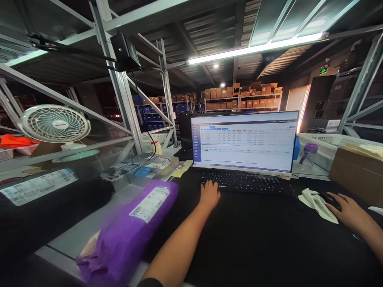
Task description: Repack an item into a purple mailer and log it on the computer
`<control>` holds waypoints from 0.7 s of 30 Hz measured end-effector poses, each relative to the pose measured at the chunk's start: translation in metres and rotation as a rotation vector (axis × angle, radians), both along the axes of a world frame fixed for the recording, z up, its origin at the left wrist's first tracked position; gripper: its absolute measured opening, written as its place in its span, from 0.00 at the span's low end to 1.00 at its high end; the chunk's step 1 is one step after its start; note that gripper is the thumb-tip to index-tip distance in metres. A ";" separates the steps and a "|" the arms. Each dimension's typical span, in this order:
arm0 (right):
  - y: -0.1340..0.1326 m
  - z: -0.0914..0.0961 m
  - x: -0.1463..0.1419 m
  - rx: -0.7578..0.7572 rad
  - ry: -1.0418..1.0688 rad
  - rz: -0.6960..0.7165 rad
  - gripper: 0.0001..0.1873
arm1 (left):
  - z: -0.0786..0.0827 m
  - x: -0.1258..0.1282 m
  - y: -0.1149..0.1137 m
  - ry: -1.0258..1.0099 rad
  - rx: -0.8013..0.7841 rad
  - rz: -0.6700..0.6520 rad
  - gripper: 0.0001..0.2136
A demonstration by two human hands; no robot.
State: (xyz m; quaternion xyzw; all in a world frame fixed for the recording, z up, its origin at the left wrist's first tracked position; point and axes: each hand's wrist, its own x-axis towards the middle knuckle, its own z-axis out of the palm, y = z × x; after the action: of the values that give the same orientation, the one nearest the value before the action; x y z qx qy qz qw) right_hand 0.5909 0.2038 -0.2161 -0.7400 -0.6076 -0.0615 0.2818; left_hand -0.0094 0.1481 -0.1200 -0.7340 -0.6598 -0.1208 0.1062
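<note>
My left hand (pixel 209 194) rests on the left end of a black keyboard (pixel 243 182), fingers curled down onto the keys and holding nothing. Over a black computer mouse (pixel 330 199) on the dark desk lies my right hand (pixel 348 212), its fingers draped on top. A crumpled white cloth (pixel 317 202) sits just left of the mouse. Behind the keyboard stands a lit monitor (pixel 243 140) with a table of rows on it. A purple parcel (pixel 131 231) with a white shipping label lies to the left of my left forearm.
A white desk fan (pixel 55 124) stands at the left by metal shelf posts (pixel 119 79). A black parcel (pixel 44 199) with a label lies at the near left. A purple-capped bottle (pixel 308 155) and a cardboard box (pixel 356 173) stand at the right. Shelves of boxes fill the background.
</note>
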 end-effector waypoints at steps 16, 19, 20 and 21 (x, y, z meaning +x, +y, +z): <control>0.007 -0.007 0.000 0.064 0.005 -0.003 0.37 | 0.020 0.013 -0.014 -0.011 0.138 -0.022 0.22; 0.008 -0.007 -0.003 0.095 0.009 -0.018 0.35 | 0.044 0.031 -0.029 -0.020 0.233 -0.098 0.24; 0.008 -0.006 -0.005 0.103 0.009 -0.018 0.35 | 0.055 0.036 -0.035 -0.018 0.261 -0.125 0.24; 0.007 -0.006 -0.007 0.107 0.010 -0.019 0.34 | 0.065 0.039 -0.042 -0.009 0.283 -0.146 0.25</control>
State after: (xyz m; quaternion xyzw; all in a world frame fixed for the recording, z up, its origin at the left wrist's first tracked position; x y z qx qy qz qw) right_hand 0.5842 0.2111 -0.2216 -0.7299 -0.5949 -0.0929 0.3235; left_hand 0.0300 0.1064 -0.0545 -0.7572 -0.5815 -0.2233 0.1965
